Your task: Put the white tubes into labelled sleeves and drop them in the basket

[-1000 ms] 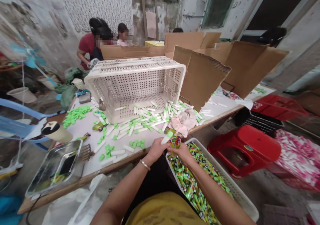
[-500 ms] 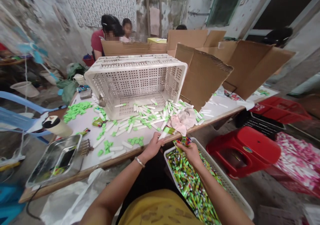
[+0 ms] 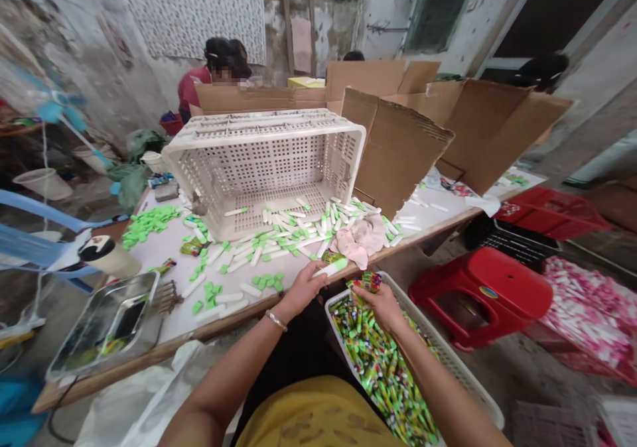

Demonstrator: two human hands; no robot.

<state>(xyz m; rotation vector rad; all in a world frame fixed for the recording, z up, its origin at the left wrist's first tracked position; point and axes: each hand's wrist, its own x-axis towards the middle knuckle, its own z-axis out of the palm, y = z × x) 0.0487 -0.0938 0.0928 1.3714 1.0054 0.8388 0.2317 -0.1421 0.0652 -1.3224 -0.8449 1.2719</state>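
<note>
White tube (image 3: 326,269) in the left hand (image 3: 301,292), striped packet (image 3: 365,281) in the right hand (image 3: 381,304)

Left fingers curl closed around the tube, which has a green end and points away from the palm, just over the table's wooden edge. Right fingers and thumb pinch the green, red and yellow packet, holding it above a white plastic basket (image 3: 361,324) that sits just below the table edge, between the person's arms. The basket is heaped with green and multicoloured wrapped tubes (image 3: 383,367). The two hands are near each other but not touching, and a thin bracelet (image 3: 275,321) circles the left wrist.

On the white-topped table (image 3: 159,301), loose white tubes (image 3: 259,251) and green caps (image 3: 263,281) are scattered in front of a white plastic crate (image 3: 263,168), which is tipped on its side with more tubes lying inside it. A heap of green caps (image 3: 149,225) lies further left, and a crumpled pink cloth (image 3: 358,245) lies close to the hands. Cardboard sheets (image 3: 398,148) stand up behind the table. A steel tray (image 3: 104,318) sits at the table's left corner. A red stool (image 3: 482,288) stands on the floor to the right, and a person in a red top (image 3: 192,89) sits beyond the cardboard.
</note>
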